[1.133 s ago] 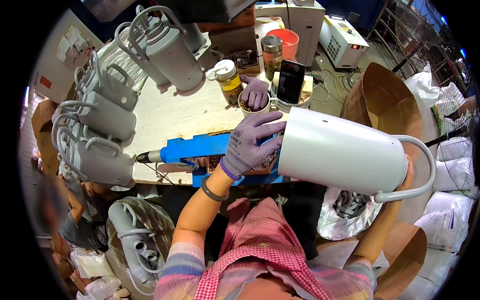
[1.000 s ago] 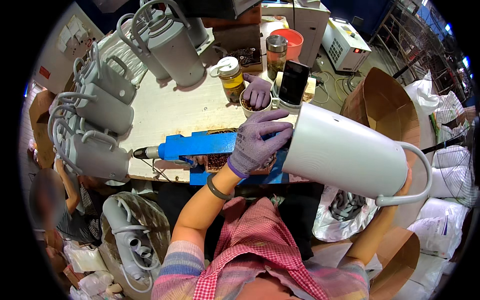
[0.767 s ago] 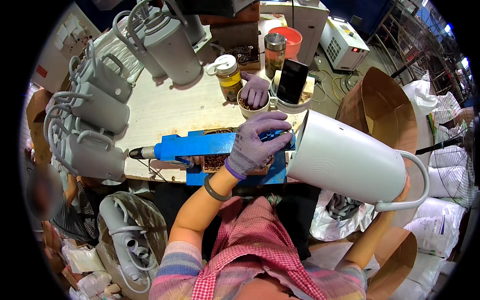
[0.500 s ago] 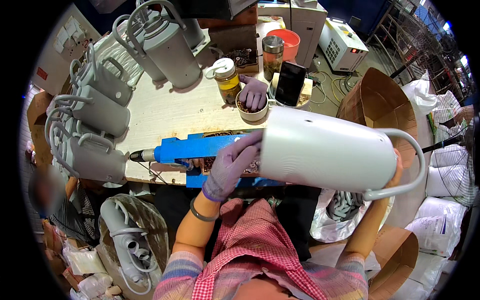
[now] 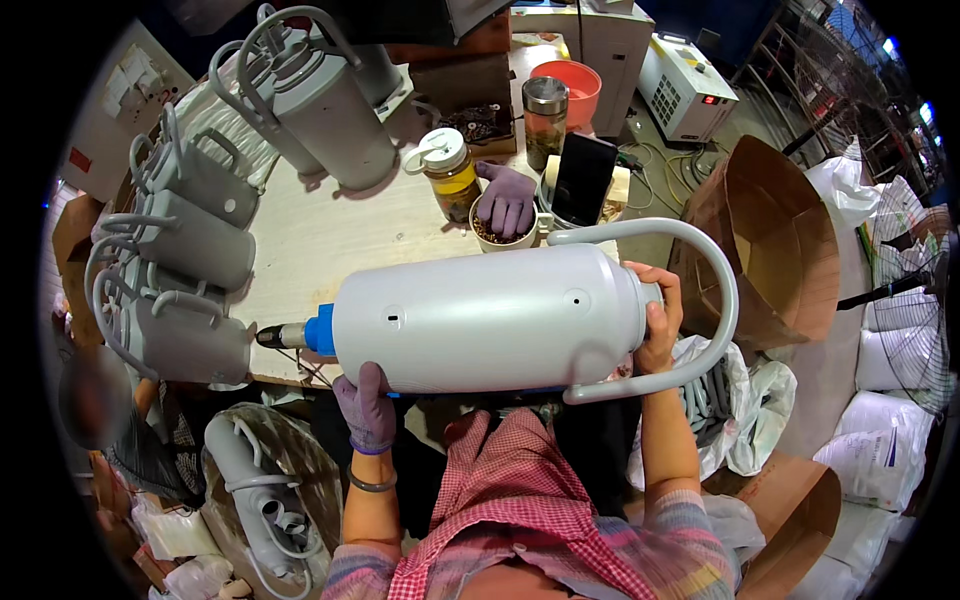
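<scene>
A grey cylindrical jug body (image 5: 470,315) with a big curved tube handle lies sideways across my front, above the table's near edge. My right hand (image 5: 655,315), bare, grips its narrower neck end, inside the loop of the handle. My left hand (image 5: 368,405), in a purple glove, supports the wide end from below with the thumb up against the side; its other fingers are hidden. Two small holes show in the jug body's wall. Behind it, mostly covered, is a blue bench fixture (image 5: 322,330) with a black-tipped metal end sticking out to the left.
Several similar grey jugs (image 5: 195,235) line the table's left side and back. A purple glove (image 5: 507,200) rests in a white mug (image 5: 500,240) beside a yellow-banded jar (image 5: 452,180) and a phone (image 5: 583,180). Grey handles fill a white bag (image 5: 765,400) at right, near a cardboard box (image 5: 765,225).
The jug body has moved left over the blue fixture and levelled out, turning so its holes face up. My left hand has shifted from the fixture to beneath the wide end.
</scene>
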{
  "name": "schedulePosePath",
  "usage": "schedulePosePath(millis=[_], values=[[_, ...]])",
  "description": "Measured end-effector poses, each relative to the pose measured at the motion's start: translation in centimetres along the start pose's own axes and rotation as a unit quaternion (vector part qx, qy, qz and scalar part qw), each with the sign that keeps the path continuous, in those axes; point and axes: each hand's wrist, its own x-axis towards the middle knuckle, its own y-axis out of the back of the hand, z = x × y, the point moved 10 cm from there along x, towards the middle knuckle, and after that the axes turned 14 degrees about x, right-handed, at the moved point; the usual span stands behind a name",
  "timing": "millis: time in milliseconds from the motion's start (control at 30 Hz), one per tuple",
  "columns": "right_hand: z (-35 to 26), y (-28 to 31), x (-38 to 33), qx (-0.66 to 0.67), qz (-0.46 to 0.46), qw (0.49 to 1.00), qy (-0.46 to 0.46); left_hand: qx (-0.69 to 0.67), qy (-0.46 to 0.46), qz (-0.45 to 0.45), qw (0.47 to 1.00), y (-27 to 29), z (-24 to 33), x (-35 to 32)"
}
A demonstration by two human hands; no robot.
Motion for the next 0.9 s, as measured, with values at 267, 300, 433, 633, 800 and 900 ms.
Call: schedulePosePath(millis=[267, 300, 433, 633, 800, 900], values=[[0.5, -0.6, 0.4, 0.0, -0.008, 1.0, 0.023, -0.003, -0.03, 0.04, 0.999, 1.0, -1.3, 0.5], [0.6, -0.9, 0.5, -0.001, -0.008, 1.0, 0.022, 0.003, -0.034, 0.028, 0.999, 1.0, -1.0, 0.9], [0.8, 0.1, 0.2, 0.024, 0.01, 0.999, 0.019, 0.015, -0.041, 0.083, 0.996, 0.4, 0.7, 0.4], [0.8, 0.6, -0.2, 0.023, 0.011, 0.999, 0.024, -0.039, -0.012, 0.011, 0.999, 0.3, -1.1, 0.3], [0.7, -0.3, 0.3, 0.02, -0.008, 1.0, 0.02, -0.035, -0.033, -0.067, 0.997, 1.3, -2.7, 0.6], [1.2, -1.0, 0.5, 0.027, -0.017, 0.999, 0.018, -0.044, -0.042, -0.071, 0.996, 1.9, -3.0, 0.5]])
